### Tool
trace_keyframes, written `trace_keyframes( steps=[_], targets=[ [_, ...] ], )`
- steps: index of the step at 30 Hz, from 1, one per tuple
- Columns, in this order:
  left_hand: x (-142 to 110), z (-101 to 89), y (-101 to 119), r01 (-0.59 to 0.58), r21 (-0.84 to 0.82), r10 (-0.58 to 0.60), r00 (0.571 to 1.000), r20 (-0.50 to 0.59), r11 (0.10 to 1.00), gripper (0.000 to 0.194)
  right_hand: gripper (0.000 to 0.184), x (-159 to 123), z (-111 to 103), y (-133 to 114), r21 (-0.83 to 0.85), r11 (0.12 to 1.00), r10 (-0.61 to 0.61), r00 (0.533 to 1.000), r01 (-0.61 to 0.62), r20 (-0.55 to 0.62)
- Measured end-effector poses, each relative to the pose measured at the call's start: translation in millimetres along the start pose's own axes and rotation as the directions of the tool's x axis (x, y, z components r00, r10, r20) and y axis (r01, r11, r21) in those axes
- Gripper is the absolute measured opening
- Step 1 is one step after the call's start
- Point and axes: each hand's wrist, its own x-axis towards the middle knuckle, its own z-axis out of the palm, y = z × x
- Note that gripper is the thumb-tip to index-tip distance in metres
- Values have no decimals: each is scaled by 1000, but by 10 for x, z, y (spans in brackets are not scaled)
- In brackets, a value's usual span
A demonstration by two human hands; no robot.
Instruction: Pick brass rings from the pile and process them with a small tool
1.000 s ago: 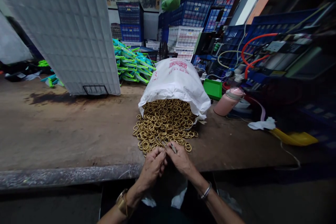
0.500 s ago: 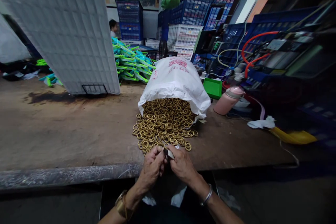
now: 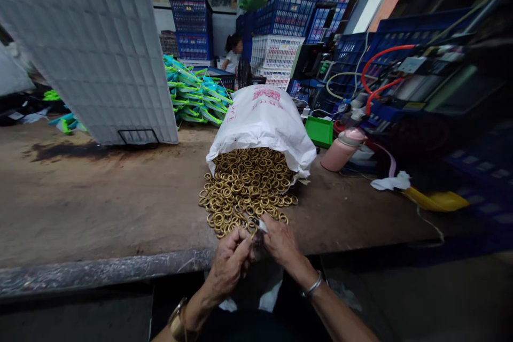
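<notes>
My left hand point(image 3: 232, 256) is closed in a pinch at the table's front edge, on a brass-coloured ring point(image 3: 254, 232) seen nearly edge-on. My right hand point(image 3: 281, 241) grips a small tool point(image 3: 262, 225) with a whitish body and a dark tip; its exact kind is unclear. The tool's tip points up and left, just above the ring and apart from it. Right beyond both hands lies a heap of brass-coloured rings point(image 3: 236, 192), spilling from the mouth of a white woven sack point(image 3: 260, 123) lying on its side.
The brown table point(image 3: 120, 208) has a worn front edge. A grey quilted panel point(image 3: 104, 59) stands at left, beside green and blue pieces point(image 3: 196, 93). At right are a green tray point(image 3: 319, 131), a pink bottle point(image 3: 343, 150) and a machine with red hoses point(image 3: 366, 72). A person point(image 3: 232, 59) is behind.
The hands have drawn slightly apart, and the tool's dark tip has come away from the left fingers. The view has shifted a little. The person behind shows farther right.
</notes>
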Motion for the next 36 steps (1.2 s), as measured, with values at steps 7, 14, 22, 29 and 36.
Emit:
trace_keyframes(
  steps=[7, 14, 22, 29, 36],
  targets=[
    [5, 15, 66, 171, -380, -165, 985, 47, 909, 25, 9, -38, -145, 512, -33, 958, 272, 939, -285, -209],
    [45, -22, 13, 257, -452, -258, 964, 60, 854, 16, 15, -32, -155, 578, -162, 909, 368, 921, -385, -126],
    [54, -44, -139, 330, -482, -308, 943, 127, 811, 17, 8, -5, -139, 559, -198, 905, 353, 925, -376, -142],
    [110, 26, -162, 225, -319, -223, 974, 42, 921, 31, 11, 26, -151, 541, -49, 960, 262, 944, -276, -200],
    [424, 38, -157, 43, 31, -37, 985, -169, 999, 36, 17, 111, -176, 256, 141, 971, -154, 958, 192, -241]
  ],
)
